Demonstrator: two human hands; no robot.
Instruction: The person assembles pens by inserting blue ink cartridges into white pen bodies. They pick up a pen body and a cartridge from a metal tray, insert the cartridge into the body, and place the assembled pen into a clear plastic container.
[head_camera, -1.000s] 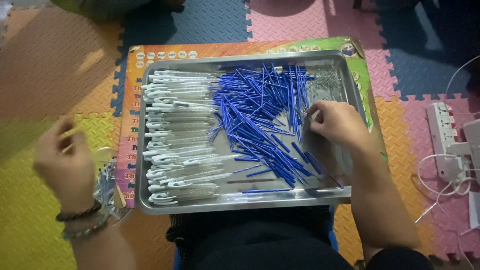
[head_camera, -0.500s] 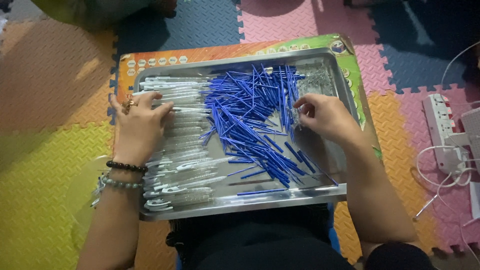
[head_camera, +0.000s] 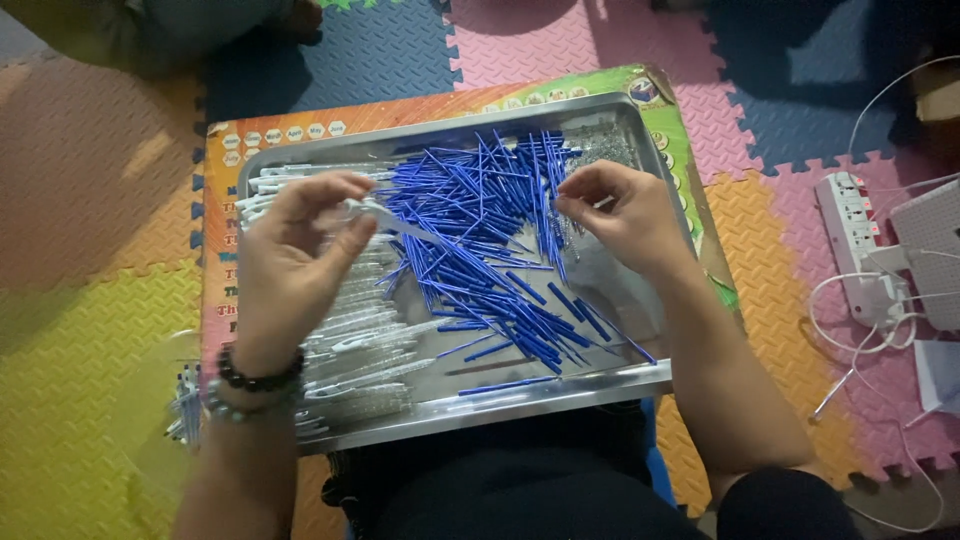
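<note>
Two hands over a shiny metal tray of pen parts

The left hand pinches a clear white plastic pen barrel above the tray's left half; its long axis runs left to right, the tip tilted near-right toward the heap of thin blue ink refills. The right hand, fingers curled, rests at the heap's right edge; whether it grips anything cannot be told. More white barrels lie stacked left. A white power strip sits far right on the foam mats.
</note>
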